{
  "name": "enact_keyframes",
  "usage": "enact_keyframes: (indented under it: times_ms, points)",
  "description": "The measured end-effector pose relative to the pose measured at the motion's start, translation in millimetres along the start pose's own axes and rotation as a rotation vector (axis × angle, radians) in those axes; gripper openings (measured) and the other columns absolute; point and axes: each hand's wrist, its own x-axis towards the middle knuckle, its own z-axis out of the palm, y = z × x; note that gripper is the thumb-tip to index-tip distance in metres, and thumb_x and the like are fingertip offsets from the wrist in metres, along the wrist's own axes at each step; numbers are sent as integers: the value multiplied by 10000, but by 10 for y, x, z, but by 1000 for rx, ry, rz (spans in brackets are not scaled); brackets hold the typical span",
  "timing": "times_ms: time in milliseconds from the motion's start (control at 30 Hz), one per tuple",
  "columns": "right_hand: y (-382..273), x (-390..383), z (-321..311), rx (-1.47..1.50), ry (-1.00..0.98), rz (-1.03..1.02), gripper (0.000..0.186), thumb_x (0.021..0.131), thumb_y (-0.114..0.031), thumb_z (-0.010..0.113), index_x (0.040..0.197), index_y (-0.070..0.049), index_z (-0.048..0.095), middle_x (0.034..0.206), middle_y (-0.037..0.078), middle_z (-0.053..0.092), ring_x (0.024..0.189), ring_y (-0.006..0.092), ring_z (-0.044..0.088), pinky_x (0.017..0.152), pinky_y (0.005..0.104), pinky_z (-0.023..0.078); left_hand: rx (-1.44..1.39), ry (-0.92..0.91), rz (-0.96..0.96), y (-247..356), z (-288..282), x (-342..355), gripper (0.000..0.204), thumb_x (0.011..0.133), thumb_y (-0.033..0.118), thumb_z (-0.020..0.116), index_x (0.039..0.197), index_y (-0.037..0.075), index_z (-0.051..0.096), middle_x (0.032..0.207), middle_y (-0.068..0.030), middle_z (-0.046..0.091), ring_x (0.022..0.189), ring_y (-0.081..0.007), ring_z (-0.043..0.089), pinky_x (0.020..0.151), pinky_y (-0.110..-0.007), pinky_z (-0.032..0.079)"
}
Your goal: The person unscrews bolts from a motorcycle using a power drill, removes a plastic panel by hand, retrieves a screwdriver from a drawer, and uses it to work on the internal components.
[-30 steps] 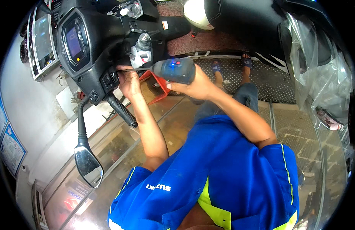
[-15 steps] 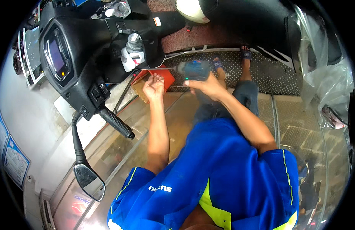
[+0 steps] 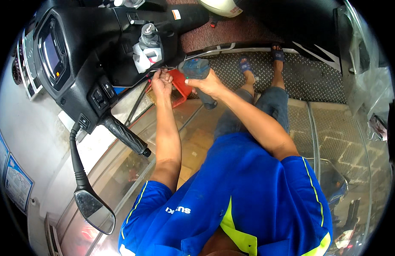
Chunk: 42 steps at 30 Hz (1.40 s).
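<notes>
Beside the scooter's leg shield (image 3: 120, 59), right hand (image 3: 212, 84): your grip wraps the cordless driver (image 3: 195, 68), nose leftward, apparently to reach the scooter.
Left hand (image 3: 162, 84): fingers curled just ahead of that nose, perhaps guiding; whether this grip pinches anything, I cannot tell.
White bag (image 3: 145, 59): seems hung against the leg shield, carrying a bottle (image 3: 149, 37), likely for storage.

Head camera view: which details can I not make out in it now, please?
- Cordless driver, bit tip: head view; too small to tell near the left hand.
- Its trigger: head view; hidden by the right hand.
- White helmet, upper part: head view; cut off by the top edge.
- Dashboard screen, readout: head view; too small and slanted.
</notes>
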Motion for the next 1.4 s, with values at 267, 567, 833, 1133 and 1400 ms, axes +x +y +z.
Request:
enact_keyframes:
  times_ms: [267, 567, 833, 1133, 1400]
  points:
    - [13, -10, 21, -58, 23, 62, 306, 857, -57, 792, 1144, -53, 685, 876, 31, 696, 637, 113, 622, 577, 303, 529, -26, -51, 1, 22, -85, 64, 154, 1013, 140, 629, 917, 22, 610, 817, -144, 685, 532, -152, 468, 505, -295, 358]
    - [-126, 127, -117, -567, -90, -174, 393, 789, -119, 826, 1150, -19, 706, 989, 87, 744, 895, 195, 694, 870, 346, 554, 8, -89, 29, 4, -62, 39, 164, 1042, 190, 597, 932, 69, 598, 787, -130, 675, 544, -173, 470, 525, -323, 379]
    - [-113, 167, -97, -535, -72, -10, 408, 789, -147, 838, 1158, -27, 711, 992, 105, 749, 875, 166, 663, 862, 331, 549, -35, 36, 45, -21, -78, 110, 152, 1074, 191, 485, 977, 91, 544, 801, -123, 649, 555, -178, 457, 524, -335, 364]
    - [-121, 175, -151, -299, -84, -41, 353, 826, -50, 816, 1149, -15, 676, 950, 44, 710, 661, 108, 614, 619, 295, 548, 51, 238, 196, -58, 85, 184, 85, 1034, 92, 460, 981, 81, 526, 797, -77, 586, 544, -162, 422, 525, -335, 338]
    - [-122, 161, -205, -241, -85, -1, 206, 866, 2, 750, 1048, -11, 654, 836, 45, 667, 624, 122, 598, 591, 302, 512, 75, 376, 258, -132, 241, 169, 102, 1019, 72, 474, 932, 53, 524, 770, -65, 557, 510, -143, 416, 485, -319, 337]
